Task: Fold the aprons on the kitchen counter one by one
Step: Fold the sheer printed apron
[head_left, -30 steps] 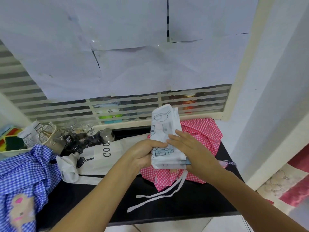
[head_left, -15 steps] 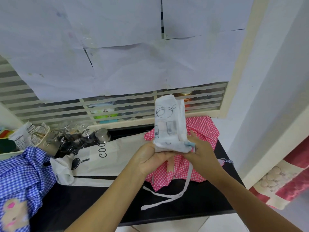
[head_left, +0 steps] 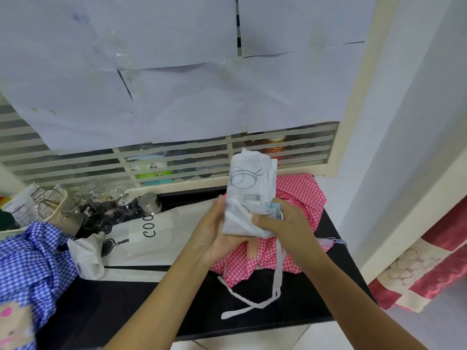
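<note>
The white apron (head_left: 249, 183), printed with line drawings of pans, is off the desk (head_left: 131, 306) and held up in the air as a narrow, upright bundle, folded several times over. It hangs above the pink checked apron (head_left: 300, 198), which lies crumpled at the right end.

The left hand (head_left: 214, 233) cups the lower left of the bundle, thumb up along its side and palm under the bottom edge. The right hand (head_left: 288, 223) pinches the lower right, thumb pressed on the front layer and fingers curled round behind. Both have hold of it and neither is spread open.

From where I stand it looks like thin, light cotton: soft, no stiffness of its own, and nothing in it that could break. The top of the bundle stands up only because the layers are stacked. I'd expect it to flop or fan open if the grip at the bottom slackened.

The ties (head_left: 276, 279) are the awkward part. They dangle loose from the bottom and trail onto the desk, and they could easily drag or snag on the pink cloth. The sensible place to hold seems to be low down across all the layers at once, as now, pinching the open edges together and not just the outer sheet.

A cream apron (head_left: 166, 238) with black lettering lies flat towards the middle of the desk. A blue checked apron (head_left: 32, 258) is heaped at the left, near a steel tumbler (head_left: 149, 203) and some glassware.
</note>
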Motion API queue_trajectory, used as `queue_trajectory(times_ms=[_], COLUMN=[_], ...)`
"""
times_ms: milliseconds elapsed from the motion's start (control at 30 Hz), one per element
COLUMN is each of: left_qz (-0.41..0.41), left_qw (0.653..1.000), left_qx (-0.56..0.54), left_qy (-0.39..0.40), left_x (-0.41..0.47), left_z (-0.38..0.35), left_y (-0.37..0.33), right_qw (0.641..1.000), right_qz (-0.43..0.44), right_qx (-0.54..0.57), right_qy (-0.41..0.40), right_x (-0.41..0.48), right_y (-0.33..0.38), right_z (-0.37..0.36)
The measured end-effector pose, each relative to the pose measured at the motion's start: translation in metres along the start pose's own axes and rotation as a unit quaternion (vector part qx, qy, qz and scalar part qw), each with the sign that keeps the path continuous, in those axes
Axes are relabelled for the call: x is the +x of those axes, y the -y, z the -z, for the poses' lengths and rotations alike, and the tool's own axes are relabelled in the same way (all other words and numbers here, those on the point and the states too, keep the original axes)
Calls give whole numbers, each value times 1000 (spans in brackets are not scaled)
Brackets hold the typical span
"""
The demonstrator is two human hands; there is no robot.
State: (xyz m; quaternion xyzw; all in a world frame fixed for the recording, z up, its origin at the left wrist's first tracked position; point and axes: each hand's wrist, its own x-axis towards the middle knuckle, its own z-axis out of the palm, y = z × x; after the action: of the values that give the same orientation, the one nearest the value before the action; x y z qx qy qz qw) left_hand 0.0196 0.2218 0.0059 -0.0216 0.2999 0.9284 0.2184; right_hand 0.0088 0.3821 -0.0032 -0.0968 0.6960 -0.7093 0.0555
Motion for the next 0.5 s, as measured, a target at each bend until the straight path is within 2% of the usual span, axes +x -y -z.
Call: queue_trajectory(times_ms=[67, 133, 200, 367, 433, 500], left_qz=[-8, -23, -42, -67, -68, -69], left_qw=[994, 972, 956, 947, 951, 949], left_qx=[98, 215, 261, 250, 223, 207], left_qy=[-39, -95, -130, -189, -204, -230], left_x=[3, 6, 10, 15, 19, 24], left_z=[-2, -2, 1, 3, 1, -2], left_y=[-1, -1, 0, 10, 14, 15], right_qw=[1000, 998, 995, 996, 999, 996], right_qz=[-23, -47, -65, -55, -29, 4], right_qx=[14, 43, 73, 63, 22, -70], right_qy=[9, 14, 13, 15, -4, -61], right_x=[0, -1, -3, -10, -16, -22], right_y=[-2, -5, -6, -6, -8, -11], right_z=[0, -1, -1, 4, 2, 0])
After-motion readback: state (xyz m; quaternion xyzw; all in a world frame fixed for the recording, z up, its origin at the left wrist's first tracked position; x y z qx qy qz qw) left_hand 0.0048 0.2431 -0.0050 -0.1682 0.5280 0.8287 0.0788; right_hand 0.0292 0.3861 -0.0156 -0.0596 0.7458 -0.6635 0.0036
